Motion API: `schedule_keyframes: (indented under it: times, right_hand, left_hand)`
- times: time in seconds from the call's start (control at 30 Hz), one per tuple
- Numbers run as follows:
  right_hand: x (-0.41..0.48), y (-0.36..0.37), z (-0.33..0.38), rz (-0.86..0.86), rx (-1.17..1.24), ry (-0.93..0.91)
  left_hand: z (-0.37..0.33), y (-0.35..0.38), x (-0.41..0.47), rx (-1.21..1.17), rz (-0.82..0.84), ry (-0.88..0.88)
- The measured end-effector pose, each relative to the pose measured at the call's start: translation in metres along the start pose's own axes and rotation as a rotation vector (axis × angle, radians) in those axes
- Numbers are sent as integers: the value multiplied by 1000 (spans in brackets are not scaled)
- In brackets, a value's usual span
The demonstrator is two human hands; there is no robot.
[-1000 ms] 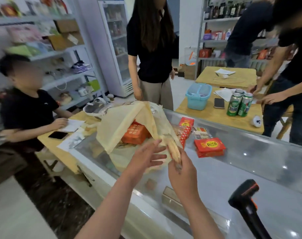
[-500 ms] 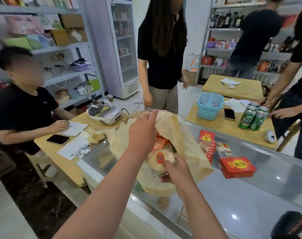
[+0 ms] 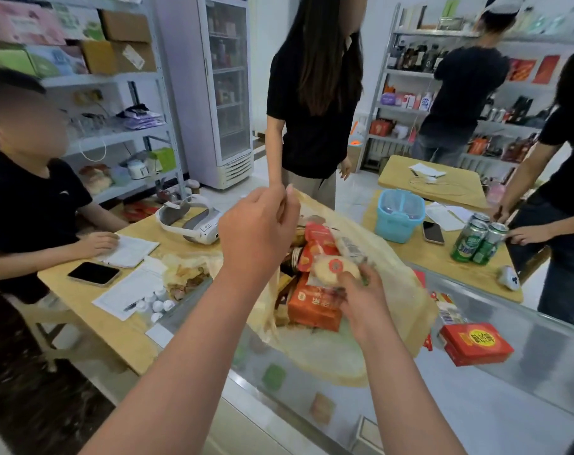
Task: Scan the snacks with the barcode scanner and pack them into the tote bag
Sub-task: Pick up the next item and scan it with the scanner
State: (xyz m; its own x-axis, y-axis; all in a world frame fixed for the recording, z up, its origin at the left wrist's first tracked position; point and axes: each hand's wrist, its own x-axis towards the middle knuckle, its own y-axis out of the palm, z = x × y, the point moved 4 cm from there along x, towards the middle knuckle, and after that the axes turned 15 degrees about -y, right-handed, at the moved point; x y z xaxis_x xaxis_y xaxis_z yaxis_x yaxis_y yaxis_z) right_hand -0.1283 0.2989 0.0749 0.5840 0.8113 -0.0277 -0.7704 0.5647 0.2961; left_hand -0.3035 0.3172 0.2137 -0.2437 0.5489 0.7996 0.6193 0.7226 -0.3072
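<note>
Packing: lowering a wrapped round snack [image 3: 335, 270] into the mouth of the tote bag [image 3: 400, 290], fingertips of the right hand [image 3: 364, 300] pinching the clear wrapper from below and behind.
Holding open: left hand [image 3: 257, 236] raised above and left of the right hand, fingers closed on what looks like the bag's far edge or handle, probably lifting it so the mouth gapes; the exact grip point being hidden behind the knuckles.
Sitting inside: an orange box [image 3: 311, 305] lying just under the right hand, a red-orange packet [image 3: 316, 246] leaning above it, a dark jar lid showing between the two hands; the bag appearing already well filled.
Waiting: a red box with a yellow label [image 3: 476, 343] resting on the glass counter [image 3: 476, 418] to the right of the right hand, clear of the bag, likely kept outside because not yet packed; whether scanned, impossible to tell.
Half hiding: a further packet with a printed barcode [image 3: 448, 311] lying between the bag's right edge and the red box.
Missing: barcode scanner not clearly visible; only a dark blur at the lower right corner.
Lying beyond: a white headset [image 3: 193, 221], a phone [image 3: 93, 274] and papers on the wooden table left of the left hand.
Judging: snack needing release low inside the bag, since its slack wall could fold shut once let go.
</note>
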Motion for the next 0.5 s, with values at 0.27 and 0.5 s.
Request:
schedule_keyframes:
  times: [0.27,0.5]
  right_hand:
    - [25,61,5,114,-246,-139]
    - [22,43,-8,-160,-276,-160]
  left_hand:
    - [11,-2,3,-100,-15,127]
    - [12,2,-3,-128,61,108]
